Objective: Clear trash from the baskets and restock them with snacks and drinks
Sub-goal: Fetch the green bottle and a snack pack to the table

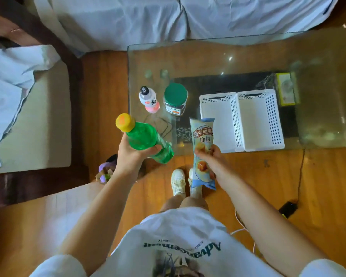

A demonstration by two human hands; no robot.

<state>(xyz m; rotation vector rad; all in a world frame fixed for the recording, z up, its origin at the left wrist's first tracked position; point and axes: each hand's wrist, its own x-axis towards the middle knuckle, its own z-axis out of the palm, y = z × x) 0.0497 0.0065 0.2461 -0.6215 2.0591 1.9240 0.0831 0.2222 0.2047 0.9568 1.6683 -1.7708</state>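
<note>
**newbie:** Head cam check — what's each hand got, and where are the baskets?

**regular:** Left hand (131,154) is wrapped around a green bottle (146,137) with a yellow cap, held tilted just off the glass table (238,54)'s near-left corner. Right hand (212,156) grips a blue snack packet (203,152). Two white baskets (242,118) sit side by side on the table — just beyond the right hand. A pink drink bottle (149,98) and green-lidded jar (175,99) stand left of them.

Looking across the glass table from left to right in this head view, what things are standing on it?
Pink drink bottle → green-lidded jar → left white basket → right white basket → yellow-green box under the glass at the far right.
</note>
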